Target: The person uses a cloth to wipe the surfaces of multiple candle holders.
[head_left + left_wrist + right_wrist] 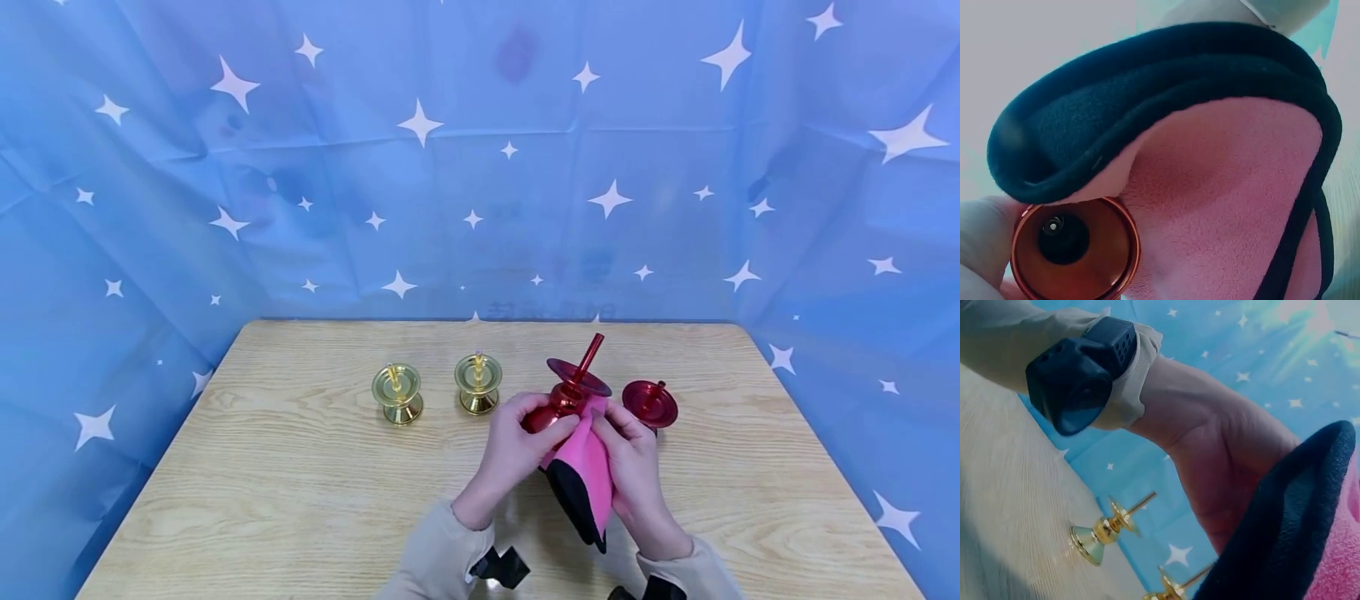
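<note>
My left hand (516, 442) grips a red metallic candle holder (564, 397) by its lower part, with its dish and spike tilted up to the right. In my right hand (633, 467) is a pink cloth (592, 458) with black edging, pinched against the holder's stem just under the dish. The rest of the cloth drapes down between both hands. From the left wrist view, the holder's hollow round base (1107, 250) faces the camera beside the cloth. Cloth hides most of the right fingers there.
Another red candle holder (651, 405) stands just right of my hands. To the left, two gold candle holders (403, 408) stand apart on the wooden table (262, 467). Behind the table hangs a blue curtain (375, 175) with white stars.
</note>
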Motion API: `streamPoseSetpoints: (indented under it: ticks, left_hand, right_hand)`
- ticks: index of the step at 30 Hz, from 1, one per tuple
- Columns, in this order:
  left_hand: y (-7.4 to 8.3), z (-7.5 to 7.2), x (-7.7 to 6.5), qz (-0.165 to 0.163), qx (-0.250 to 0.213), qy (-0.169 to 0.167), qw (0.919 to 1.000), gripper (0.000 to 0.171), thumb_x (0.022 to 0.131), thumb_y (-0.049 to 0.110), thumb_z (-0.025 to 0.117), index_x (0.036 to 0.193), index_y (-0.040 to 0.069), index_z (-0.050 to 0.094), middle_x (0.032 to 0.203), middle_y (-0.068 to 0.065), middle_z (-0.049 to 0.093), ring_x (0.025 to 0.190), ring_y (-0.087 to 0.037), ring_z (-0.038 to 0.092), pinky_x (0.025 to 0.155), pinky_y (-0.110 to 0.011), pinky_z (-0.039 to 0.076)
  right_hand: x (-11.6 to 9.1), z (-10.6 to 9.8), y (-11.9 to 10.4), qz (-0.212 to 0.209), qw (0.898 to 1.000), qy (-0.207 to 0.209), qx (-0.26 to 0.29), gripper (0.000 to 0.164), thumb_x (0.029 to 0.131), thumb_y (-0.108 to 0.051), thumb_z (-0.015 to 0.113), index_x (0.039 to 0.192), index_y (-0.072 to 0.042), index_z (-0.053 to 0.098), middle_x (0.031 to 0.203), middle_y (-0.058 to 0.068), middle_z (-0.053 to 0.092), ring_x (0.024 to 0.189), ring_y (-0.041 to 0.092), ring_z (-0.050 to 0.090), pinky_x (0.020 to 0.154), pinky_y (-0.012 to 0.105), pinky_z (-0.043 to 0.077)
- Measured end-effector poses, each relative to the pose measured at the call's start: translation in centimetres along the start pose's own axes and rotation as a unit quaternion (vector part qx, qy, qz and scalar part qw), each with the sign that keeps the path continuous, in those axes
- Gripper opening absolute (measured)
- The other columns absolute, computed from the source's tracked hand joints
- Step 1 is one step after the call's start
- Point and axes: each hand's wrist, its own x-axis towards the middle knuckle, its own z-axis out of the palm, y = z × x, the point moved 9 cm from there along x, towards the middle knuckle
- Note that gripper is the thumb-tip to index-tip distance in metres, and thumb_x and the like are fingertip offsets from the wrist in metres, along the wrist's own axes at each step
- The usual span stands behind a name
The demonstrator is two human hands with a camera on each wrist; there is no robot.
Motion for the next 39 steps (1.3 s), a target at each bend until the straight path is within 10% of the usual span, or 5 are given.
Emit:
streamPoseSetpoints:
  ticks: [11,22,39]
  left_hand:
    - [2.2,-0.2,-0.5,0.123,0.074,0.078,0.9866,0.024,0.079,0.021,0.071,0.094,0.002,0.067,0.087,-0.006,0.064,0.078,-0.013,0.055,0.064,-0.021,0.046]
    - [3.0,0.0,-0.9,0.193,0.159,0.070,0.9657,0.029,0.081,0.020,0.066,0.100,-0.001,0.070,0.091,-0.009,0.058,0.086,-0.020,0.049,0.069,-0.024,0.039]
    - [2.2,-0.5,-0.9,0.148,0.080,0.102,0.9805,0.021,0.076,0.017,0.075,0.084,0.005,0.061,0.085,-0.003,0.062,0.085,-0.015,0.058,0.075,-0.029,0.047]
  right_hand:
    - [-0.4,-0.1,0.7,0.018,0.999,0.024,0.038,0.028,0.093,-0.003,0.054,0.093,-0.024,0.073,0.091,-0.006,0.067,0.079,0.006,0.060,0.068,0.017,0.050]
    - [-0.5,-0.4,0.9,0.006,0.997,0.033,0.068,0.032,0.093,0.001,0.050,0.092,-0.022,0.073,0.088,-0.004,0.068,0.077,0.006,0.062,0.068,0.018,0.051]
    - [-0.7,-1.0,1.4,0.021,0.993,0.064,0.094,0.025,0.093,-0.002,0.053,0.095,-0.018,0.072,0.091,-0.003,0.068,0.080,0.007,0.062,0.070,0.018,0.051]
